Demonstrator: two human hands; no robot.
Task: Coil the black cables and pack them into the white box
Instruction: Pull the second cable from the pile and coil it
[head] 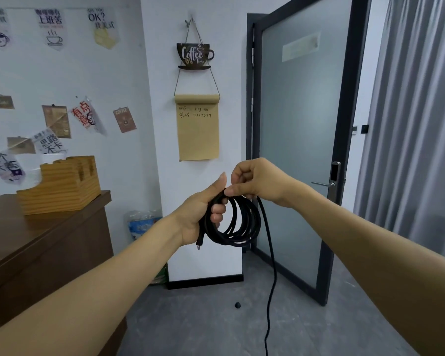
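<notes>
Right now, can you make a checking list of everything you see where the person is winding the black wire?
Surface: brown desk at left, grey floor below.
Job's things: black cable partly coiled; white box: nothing seen.
Clutter: wooden organizer on the desk; small black thing on the floor.
Grippers: left hand grips the coil; right hand pinches the next loop.
Cables: loose tail hangs to the floor; plug end below the left hand.
Surroundings: glass door, grey curtain, paper notes on the wall.

Office coffee corner: coffee-cup sign (194,55) and wifi note (197,127) above the hands, frosted-glass door (301,140) beyond.
</notes>
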